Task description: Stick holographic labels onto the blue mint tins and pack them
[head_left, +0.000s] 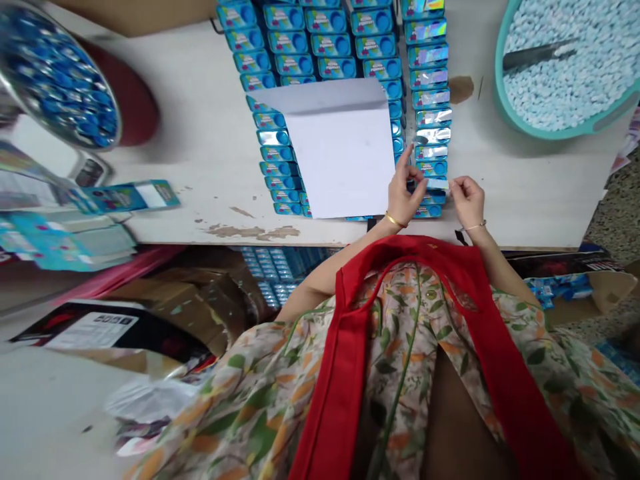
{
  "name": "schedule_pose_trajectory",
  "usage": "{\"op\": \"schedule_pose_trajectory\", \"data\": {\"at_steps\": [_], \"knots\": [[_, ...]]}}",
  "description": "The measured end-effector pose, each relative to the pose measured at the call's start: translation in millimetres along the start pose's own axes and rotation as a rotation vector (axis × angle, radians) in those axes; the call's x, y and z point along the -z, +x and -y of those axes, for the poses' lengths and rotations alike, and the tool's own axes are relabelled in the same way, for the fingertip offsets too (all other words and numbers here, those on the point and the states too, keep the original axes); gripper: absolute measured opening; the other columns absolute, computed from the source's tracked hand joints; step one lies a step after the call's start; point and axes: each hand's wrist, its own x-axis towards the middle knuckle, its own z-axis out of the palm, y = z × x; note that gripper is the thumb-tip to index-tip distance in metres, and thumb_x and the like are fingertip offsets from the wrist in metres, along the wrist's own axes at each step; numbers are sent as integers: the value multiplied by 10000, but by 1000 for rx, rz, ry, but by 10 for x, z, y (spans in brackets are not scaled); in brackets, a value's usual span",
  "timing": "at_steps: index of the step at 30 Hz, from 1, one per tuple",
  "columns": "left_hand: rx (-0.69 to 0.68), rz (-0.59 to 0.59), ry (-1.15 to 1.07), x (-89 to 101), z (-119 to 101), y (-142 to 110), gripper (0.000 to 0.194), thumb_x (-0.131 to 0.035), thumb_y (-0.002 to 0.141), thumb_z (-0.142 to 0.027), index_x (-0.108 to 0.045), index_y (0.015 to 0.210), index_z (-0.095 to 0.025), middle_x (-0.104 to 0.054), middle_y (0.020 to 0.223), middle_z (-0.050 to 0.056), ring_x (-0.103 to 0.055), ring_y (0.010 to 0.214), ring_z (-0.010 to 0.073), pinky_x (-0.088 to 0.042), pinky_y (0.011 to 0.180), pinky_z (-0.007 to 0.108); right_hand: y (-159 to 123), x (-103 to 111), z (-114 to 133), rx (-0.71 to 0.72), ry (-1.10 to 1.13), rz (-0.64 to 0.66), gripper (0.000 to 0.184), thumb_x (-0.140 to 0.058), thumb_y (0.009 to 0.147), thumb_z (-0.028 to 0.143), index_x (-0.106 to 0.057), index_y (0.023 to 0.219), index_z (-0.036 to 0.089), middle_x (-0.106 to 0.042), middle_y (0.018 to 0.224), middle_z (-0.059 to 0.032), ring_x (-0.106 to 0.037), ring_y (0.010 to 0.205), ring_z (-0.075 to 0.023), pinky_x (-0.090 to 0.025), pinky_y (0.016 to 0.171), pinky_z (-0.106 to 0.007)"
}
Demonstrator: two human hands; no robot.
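Head: left hand (pixel 403 191) and right hand (pixel 469 201) seemingly pinch a strip (pixel 438 184).

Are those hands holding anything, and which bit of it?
Yes, a small, pale strip, held out flat by its two short ends: the left hand has one end, and the right hand pinches the other.

White tabletop (pixel 195 167), worn to brown in ragged patches (pixel 255 232) near the front edge; speckled grey-brown floor (pixel 620 210) beyond its right end; pale, smooth surface (pixel 45 407) at lower left; soft, fairly even light over the tabletop, with faint shadows.
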Motion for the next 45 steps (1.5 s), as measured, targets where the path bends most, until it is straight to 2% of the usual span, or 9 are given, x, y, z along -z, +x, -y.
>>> {"op": "schedule_pose_trajectory", "data": {"at_steps": [7,15,21,24,29,33,35,38,45], "knots": [[18,-112,161,-227,132,184,691,-655,870,-336,-411,1511,-245,-672,846,20,-616,843,208,-410,969,432,468,-18,-249,174,-355,28,417,-478,958,607,-569,763,249,-609,753,-35,-578,786,-215,-475,833,-397],[46,-94,288,-306,372,182,699,-626,852,-293,-424,1520,-250,-677,886,41,-605,897,245,-397,963,467,547,-92,-476,106,-462,81,348,-435,995,524,-591,880,235,-687,951,-87,-612,1064,-286,-388,1064,-526],[128,-99,315,-262,464,158,678,-696,823,-389,-497,1458,-260,-635,1246,149,-543,1145,335,-390,1028,565,550,-212,-731,14,-322,52,327,-492,979,494,-541,1173,235,-585,736,22,-608,754,-203,-493,911,-426],[68,-142,287,-183,392,182,624,-723,829,-477,-534,1383,-263,-602,1326,148,-505,1262,334,-397,1068,550,603,-207,-824,-20,-305,29,417,-534,945,568,-546,1169,217,-552,719,35,-591,732,-191,-507,899,-424],[-33,-156,112,52,12,204,385,-636,915,-603,-584,1010,-234,-638,1081,63,-589,1157,237,-467,999,462,543,-85,-569,12,-94,-174,689,-416,848,844,-604,1055,214,-587,805,-7,-597,779,-178,-528,857,-391],[90,-130,-140,83,-189,157,328,-629,949,-549,-555,899,-233,-616,835,-5,-627,853,135,-530,808,348,253,-104,-193,-173,162,32,755,-340,817,905,-650,985,237,-623,775,1,-580,666,-127,-513,672,-304],[177,-107,-213,33,-159,123,310,-673,923,-525,-570,899,-234,-617,827,-8,-629,823,127,-538,775,321,101,-147,-83,-220,229,126,688,-487,763,898,-645,917,246,-639,754,14,-577,648,-112,-504,638,-280],[263,-92,-275,-62,-10,72,306,-721,886,-498,-589,868,-223,-609,789,-20,-616,753,105,-535,728,283,-30,-164,-66,-222,280,103,615,-667,678,844,-587,786,243,-610,686,34,-560,629,-107,-509,644,-278],[272,-47,-183,-175,245,-16,154,-736,851,-310,-606,876,-230,-625,768,-15,-599,739,122,-510,733,303,131,69,-333,-126,118,159,583,-629,744,818,-529,742,244,-531,637,37,-470,598,-117,-429,612,-298]]}}
